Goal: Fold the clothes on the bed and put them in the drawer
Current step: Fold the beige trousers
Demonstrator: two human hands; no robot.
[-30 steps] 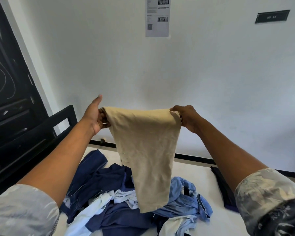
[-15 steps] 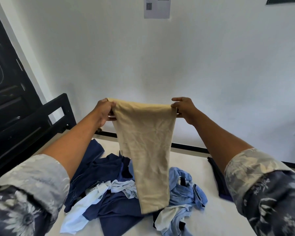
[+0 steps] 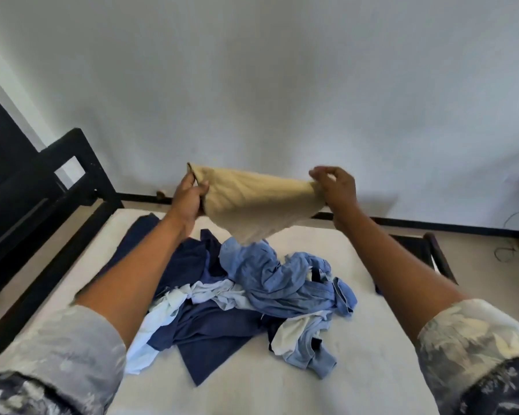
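- The left hand [image 3: 189,194] grips one end of the tan cloth [image 3: 258,202] and the right hand [image 3: 334,187] pinches the other, above the pile [image 3: 252,295].
- The pile lies unfolded on the bed [image 3: 372,369]; the task looks barely begun, and no drawer is in view.

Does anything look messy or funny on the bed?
Yes: the blue and white clothes lie tangled in a crumpled heap in the middle of the mattress, none folded. The tan garment is held up above it by the left hand and right hand.
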